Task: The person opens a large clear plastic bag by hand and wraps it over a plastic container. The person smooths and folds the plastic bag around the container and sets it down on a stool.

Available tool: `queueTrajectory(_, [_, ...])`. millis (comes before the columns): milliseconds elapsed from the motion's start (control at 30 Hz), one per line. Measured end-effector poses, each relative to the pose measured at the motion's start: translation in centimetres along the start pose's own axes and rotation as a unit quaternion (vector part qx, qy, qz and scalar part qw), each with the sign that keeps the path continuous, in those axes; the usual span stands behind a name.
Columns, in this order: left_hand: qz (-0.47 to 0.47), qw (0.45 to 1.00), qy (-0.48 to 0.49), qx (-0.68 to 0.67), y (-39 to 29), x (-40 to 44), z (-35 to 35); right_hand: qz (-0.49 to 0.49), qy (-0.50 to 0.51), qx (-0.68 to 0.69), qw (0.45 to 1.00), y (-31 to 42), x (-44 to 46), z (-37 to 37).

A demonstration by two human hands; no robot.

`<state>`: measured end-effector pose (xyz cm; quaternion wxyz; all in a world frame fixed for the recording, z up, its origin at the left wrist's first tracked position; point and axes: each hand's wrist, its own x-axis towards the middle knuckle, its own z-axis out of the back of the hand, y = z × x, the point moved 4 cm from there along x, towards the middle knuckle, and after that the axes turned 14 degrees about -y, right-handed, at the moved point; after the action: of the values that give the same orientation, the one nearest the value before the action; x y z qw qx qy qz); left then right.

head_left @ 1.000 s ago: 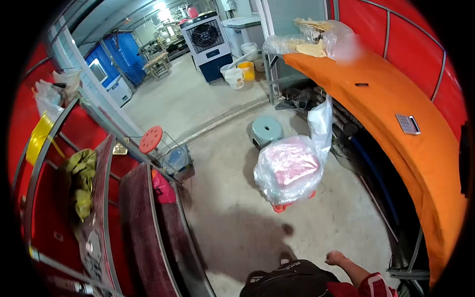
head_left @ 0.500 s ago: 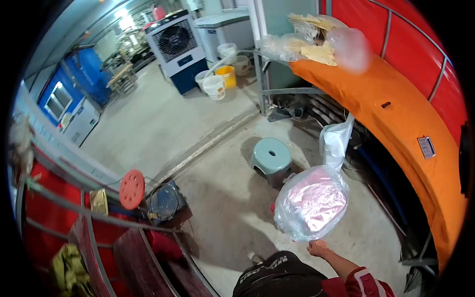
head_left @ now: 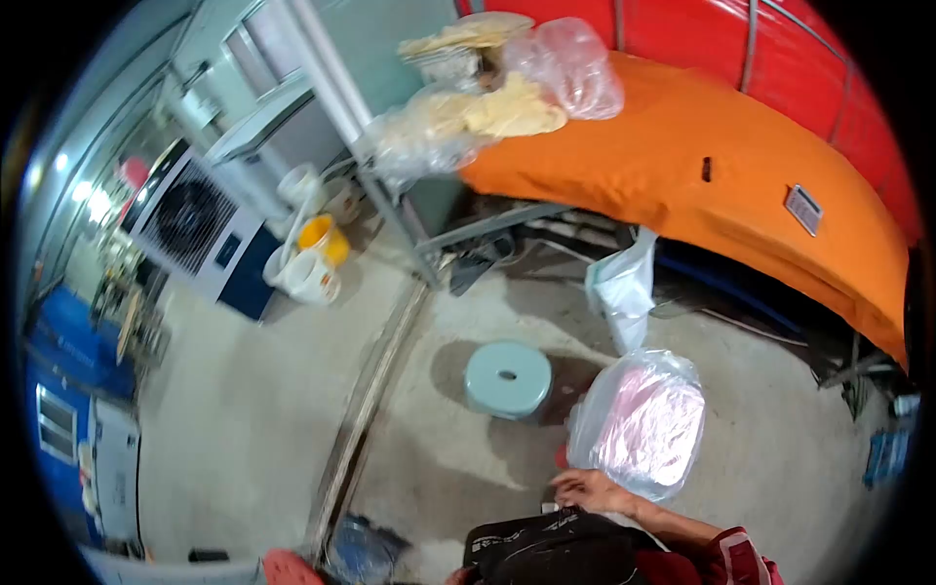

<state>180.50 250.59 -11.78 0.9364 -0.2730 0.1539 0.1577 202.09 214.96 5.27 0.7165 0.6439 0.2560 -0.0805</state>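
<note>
My right hand (head_left: 591, 490) is low in the view, just in front of a clear plastic bag (head_left: 585, 435). Its fingers are loosely bent and slightly apart, and I see nothing held in them. Shiny pink material (head_left: 639, 429) shows through the bag's top; what supports the bag underneath is hidden. A bit of red pokes out at the bag's left side. Left of the bag is a pale green plastic stool (head_left: 508, 377). My left hand is not visible.
An orange-covered table (head_left: 673, 127) on the right holds a calculator (head_left: 804, 210), a small dark object and flat yellowish pieces (head_left: 517, 105) in plastic. A white sack (head_left: 624, 292) hangs below it. An air cooler (head_left: 200, 229) and several buckets (head_left: 314, 277) stand beyond a floor ridge (head_left: 366, 409).
The view has turned right, so the room's contents sit further left. My right hand has shifted left along the bag's near side, and its fingers have loosened from a closed shape.
</note>
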Motion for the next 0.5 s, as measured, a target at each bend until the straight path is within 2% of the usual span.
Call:
queueTrajectory(100, [-0.03,0.996,0.077,0.022,-1.2,7.0,2.3,0.228,0.074,0.081,0.968,17.9,-1.0,-1.6])
queueTrajectory(167, [-0.072,0.991,0.096,0.053,-0.7,12.8,5.4,0.424,0.081,0.098,0.897,24.8,-1.3,-1.8])
queueTrajectory(200, [-0.102,0.987,0.101,0.067,-0.4,15.8,7.0,0.423,0.054,0.099,0.899,26.8,-1.2,-1.8])
queueTrajectory(300, [-0.272,0.951,0.096,0.108,-1.0,25.6,12.4,0.541,0.132,0.154,0.816,32.3,-1.2,-2.7])
queueTrajectory(333, [-0.332,0.931,0.083,0.127,-1.9,29.0,14.4,0.606,0.114,0.122,0.778,33.4,-0.9,-2.9])
queueTrajectory(367, [-0.376,0.912,0.067,0.148,-4.2,32.0,15.8,0.627,0.092,0.152,0.759,33.1,0.2,-3.4])
queueTrajectory(400, [-0.339,0.916,0.09,0.194,-6.5,35.5,17.2,0.622,0.079,0.152,0.764,33.0,1.0,-3.1])
queueTrajectory(433, [-0.303,0.915,0.113,0.241,-9.6,38.7,18.9,0.577,-0.015,0.142,0.804,32.6,2.2,-2.3])
queueTrajectory(467, [-0.207,0.953,0.123,0.186,-13.0,40.1,20.4,0.527,-0.109,0.13,0.833,31.5,3.4,-1.1])
queueTrajectory(500, [-0.264,0.936,0.152,0.177,-16.0,41.6,20.9,0.473,-0.203,0.116,0.849,30.6,4.2,0.1])
